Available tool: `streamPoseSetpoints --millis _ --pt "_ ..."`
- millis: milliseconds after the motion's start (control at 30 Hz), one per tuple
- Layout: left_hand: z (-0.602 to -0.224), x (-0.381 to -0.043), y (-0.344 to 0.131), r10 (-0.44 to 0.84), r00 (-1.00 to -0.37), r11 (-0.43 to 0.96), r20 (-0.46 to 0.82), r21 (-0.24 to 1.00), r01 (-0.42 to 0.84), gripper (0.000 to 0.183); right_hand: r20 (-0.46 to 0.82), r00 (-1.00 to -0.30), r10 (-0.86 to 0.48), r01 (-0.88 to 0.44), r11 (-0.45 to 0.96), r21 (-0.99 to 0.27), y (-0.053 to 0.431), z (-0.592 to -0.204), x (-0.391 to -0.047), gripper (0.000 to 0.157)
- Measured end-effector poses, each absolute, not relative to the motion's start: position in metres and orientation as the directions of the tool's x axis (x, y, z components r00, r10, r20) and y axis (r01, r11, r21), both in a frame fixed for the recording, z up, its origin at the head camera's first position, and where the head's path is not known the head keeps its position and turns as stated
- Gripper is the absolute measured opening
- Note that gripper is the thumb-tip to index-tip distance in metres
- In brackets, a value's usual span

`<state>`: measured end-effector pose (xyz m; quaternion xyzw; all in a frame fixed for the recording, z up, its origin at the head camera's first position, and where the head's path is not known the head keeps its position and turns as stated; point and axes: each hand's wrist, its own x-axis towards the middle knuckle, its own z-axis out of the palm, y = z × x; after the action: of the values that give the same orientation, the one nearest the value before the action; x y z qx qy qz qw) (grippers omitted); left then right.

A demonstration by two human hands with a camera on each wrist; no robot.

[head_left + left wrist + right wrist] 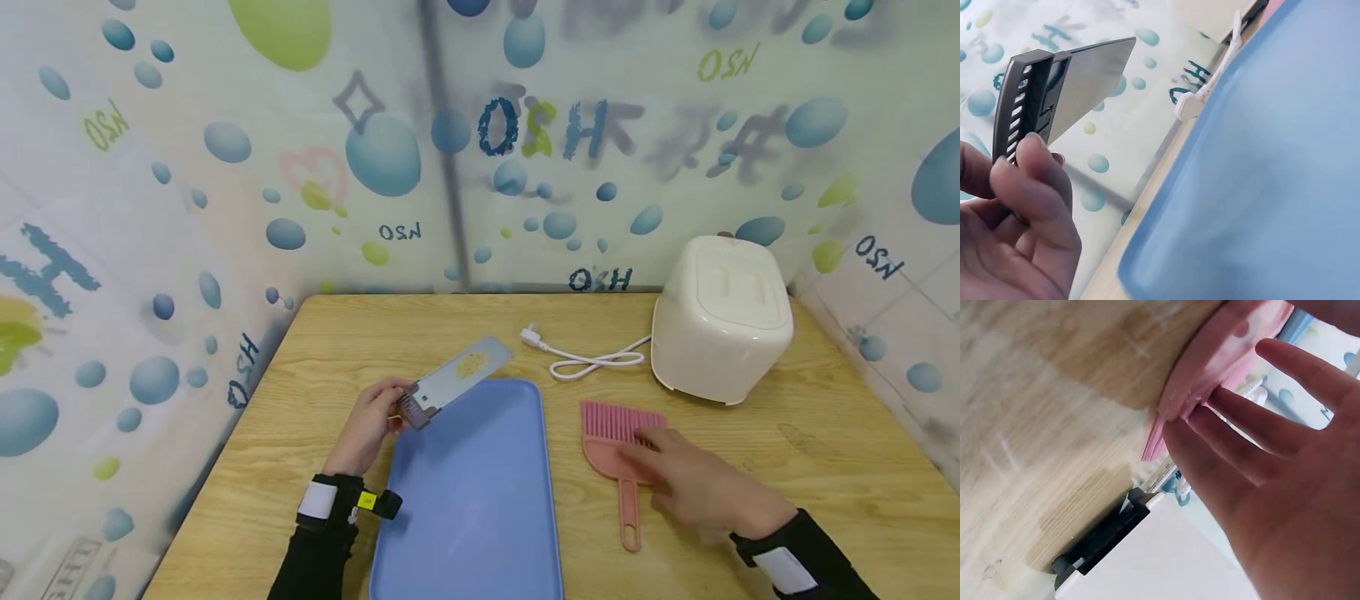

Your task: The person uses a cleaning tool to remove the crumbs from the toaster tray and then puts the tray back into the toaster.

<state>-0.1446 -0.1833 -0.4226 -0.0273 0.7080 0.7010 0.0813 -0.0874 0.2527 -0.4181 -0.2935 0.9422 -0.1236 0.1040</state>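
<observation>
My left hand (pixel 365 429) pinches a crumb tray (pixel 461 375) by its dark slotted end. This thin metal plate is tilted above the far left corner of a blue tray (pixel 472 508), with yellowish crumbs on its face. In the left wrist view, thumb and fingers grip the slotted end of the crumb tray (pixel 1079 94). On the table to the right lies a pink brush (pixel 606 454), bristles away from me and handle toward me. My right hand (pixel 697 479) reaches over its right side. In the right wrist view, spread fingertips touch the brush (pixel 1210 372).
A cream toaster (pixel 720 325) stands at the back right of the wooden table (pixel 375 325). Its white cord and plug (pixel 592 362) lie to its left, behind the brush. Curtains printed with bubbles (pixel 382 154) surround the table at the back and sides.
</observation>
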Motion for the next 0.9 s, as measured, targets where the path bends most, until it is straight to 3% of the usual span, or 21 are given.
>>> streamPoseSetpoints --millis 100,233,500,733,900 --pt "-0.423 -0.144 -0.183 0.079 -0.986 -0.004 -0.144 0.989 -0.145 0.029 -0.068 -0.787 -0.613 -0.584 0.777 -0.237 0.25 -0.423 -0.086 0.06" --pt "-0.424 -0.144 -0.184 0.095 -0.987 -0.03 -0.129 0.991 -0.132 0.03 0.028 -0.748 -0.663 -0.658 0.737 -0.155 0.245 -0.424 -0.086 0.046" --pt "-0.423 -0.143 -0.183 0.11 -0.986 -0.035 -0.122 0.991 -0.127 0.032 0.032 -0.726 -0.687 -0.687 0.727 0.005 0.233 -0.423 -0.079 0.027" --pt "-0.425 -0.144 -0.182 0.098 -0.986 -0.049 -0.133 0.989 -0.138 0.03 0.083 -0.683 -0.726 -0.711 0.686 0.156 0.225 -0.426 -0.075 0.03" --pt "-0.425 -0.144 -0.181 0.101 -0.987 -0.065 -0.124 0.989 -0.131 0.032 0.255 -0.673 -0.695 -0.674 0.717 0.175 0.226 -0.425 -0.08 0.026"
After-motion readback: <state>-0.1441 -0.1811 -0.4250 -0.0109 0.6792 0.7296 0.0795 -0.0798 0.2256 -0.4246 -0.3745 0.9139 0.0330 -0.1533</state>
